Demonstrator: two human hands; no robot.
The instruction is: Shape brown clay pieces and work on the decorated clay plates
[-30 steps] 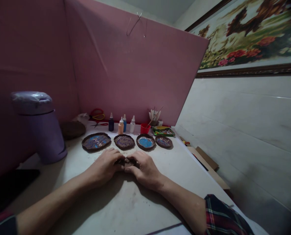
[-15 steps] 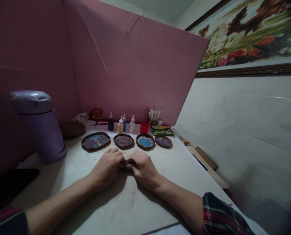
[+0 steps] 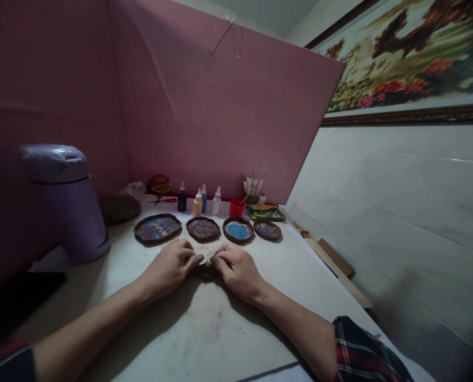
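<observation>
A small piece of dark brown clay [image 3: 207, 271] lies low over the white tabletop, between my two hands and partly hidden by them. My left hand [image 3: 172, 267] is curled round its left side, thumb pointing inward above it. From the right, my right hand [image 3: 239, 269] pinches the other side with thumb and bent fingers; its fingertips look smudged. Just beyond my hands stand several shallow brown clay dishes with painted insides: a wide one [image 3: 157, 229] at left, a speckled one [image 3: 203, 229], a blue one [image 3: 237, 230] and a small one [image 3: 267, 229] at right.
Behind the dishes are paint bottles [image 3: 197, 203], a red cup [image 3: 237, 208], a green box [image 3: 266, 213] and scissors [image 3: 161, 200]. A purple canister [image 3: 71, 212] and a brown lump [image 3: 119, 208] stand left. Pink panels [image 3: 220, 116] border the table [image 3: 204, 334].
My hands have drawn slightly apart, and the left thumb has lifted outward, so more of the clay shows between them. The view has shifted a little.
</observation>
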